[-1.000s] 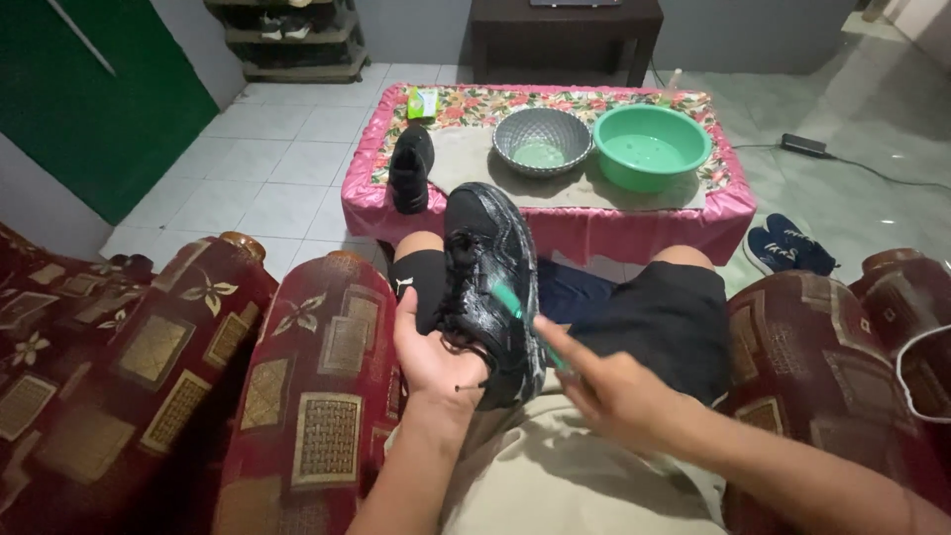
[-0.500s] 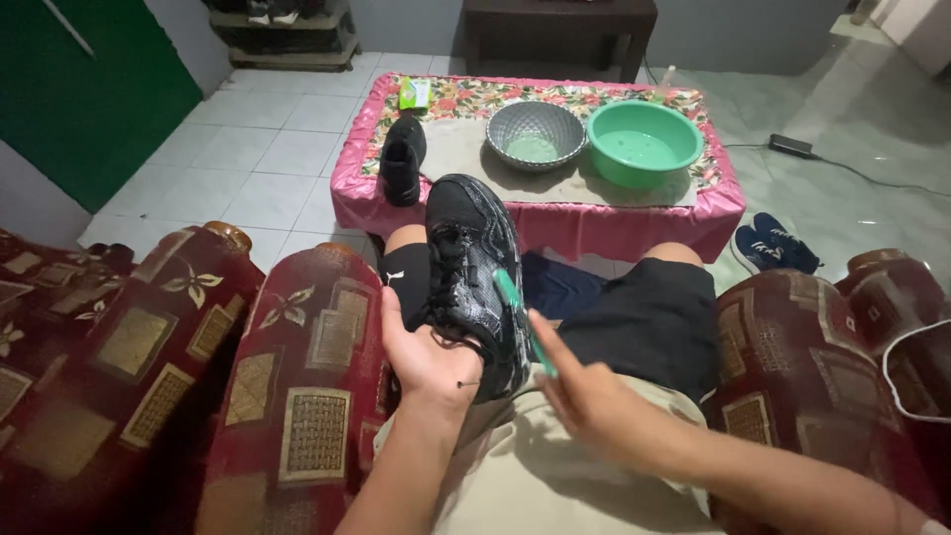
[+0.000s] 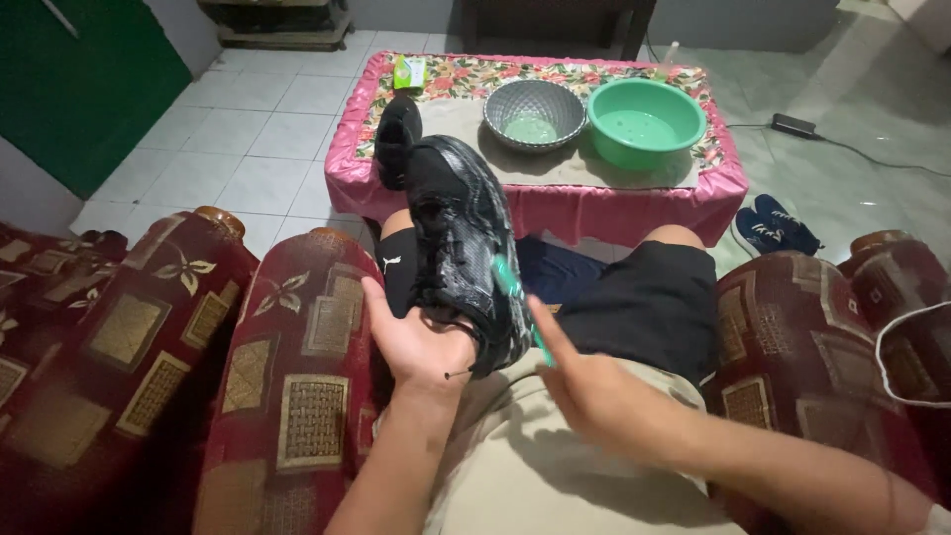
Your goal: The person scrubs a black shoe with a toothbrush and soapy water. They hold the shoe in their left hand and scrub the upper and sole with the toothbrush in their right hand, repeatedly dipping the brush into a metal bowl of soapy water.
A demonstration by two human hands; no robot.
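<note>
My left hand (image 3: 416, 342) cups the heel of a wet black sneaker (image 3: 461, 243), held toe-away over my lap. My right hand (image 3: 594, 391) grips a green toothbrush (image 3: 517, 295) with its head against the shoe's right side. A second black sneaker (image 3: 394, 139) lies on the low table's left edge.
The pink-skirted floral table (image 3: 540, 203) carries a silver bowl (image 3: 535, 111), a green basin (image 3: 646, 119) and a small green box (image 3: 408, 71). Red patterned sofa arms (image 3: 297, 367) flank me. Blue sandals (image 3: 778, 226) and a cable lie on the floor at right.
The view has shifted slightly; the sneaker sits a bit higher and more to the left. The toothbrush stays on the shoe's side with small movement.
</note>
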